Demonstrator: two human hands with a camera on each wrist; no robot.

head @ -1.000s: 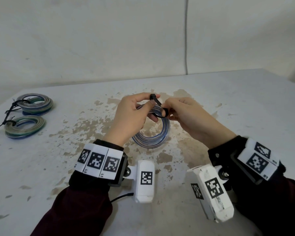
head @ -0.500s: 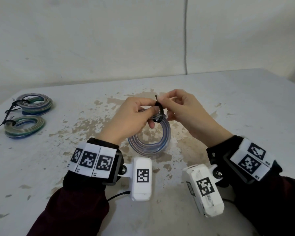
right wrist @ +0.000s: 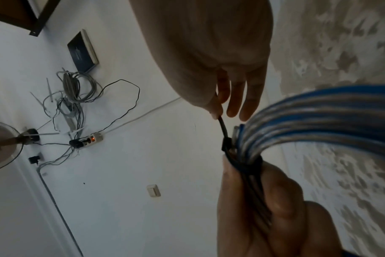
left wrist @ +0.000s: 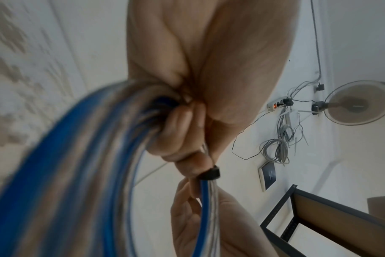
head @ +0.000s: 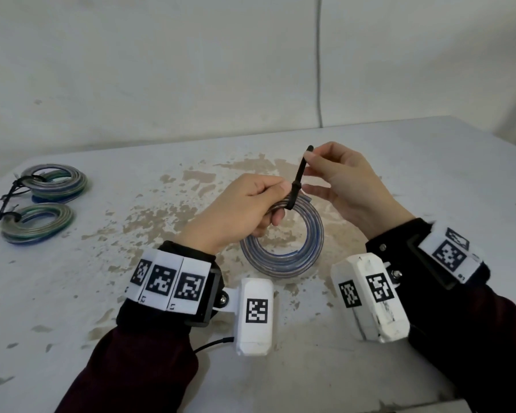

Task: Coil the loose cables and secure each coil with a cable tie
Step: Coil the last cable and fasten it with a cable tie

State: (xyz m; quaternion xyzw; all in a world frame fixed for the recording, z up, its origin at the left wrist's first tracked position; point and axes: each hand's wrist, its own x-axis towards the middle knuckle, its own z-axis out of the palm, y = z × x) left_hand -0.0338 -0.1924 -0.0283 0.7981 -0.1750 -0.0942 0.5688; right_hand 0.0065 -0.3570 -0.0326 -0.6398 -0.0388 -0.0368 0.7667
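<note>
A coil of blue and clear cable (head: 283, 254) hangs over the table's middle, gripped at its top by my left hand (head: 251, 204). A black cable tie (head: 299, 177) is looped round the coil's top, and its free tail stands up and away. My right hand (head: 334, 180) pinches that tail near its tip between thumb and forefinger, the other fingers relaxed. In the left wrist view the tie's head (left wrist: 210, 173) sits against my curled fingers on the coil (left wrist: 94, 173). In the right wrist view the tie (right wrist: 225, 139) runs taut from the fingertips to the bundle (right wrist: 319, 118).
Two tied coils, one (head: 57, 181) behind the other (head: 38, 223), lie at the table's far left with black tie tails beside them. The white table (head: 429, 162) is stained brown around the middle. A wall stands behind, with a thin cable (head: 319, 61) running down it.
My right hand has drawn the tie's tail up and out from the coil, so the loop has tightened. The left hand and coil have shifted slightly toward me.
</note>
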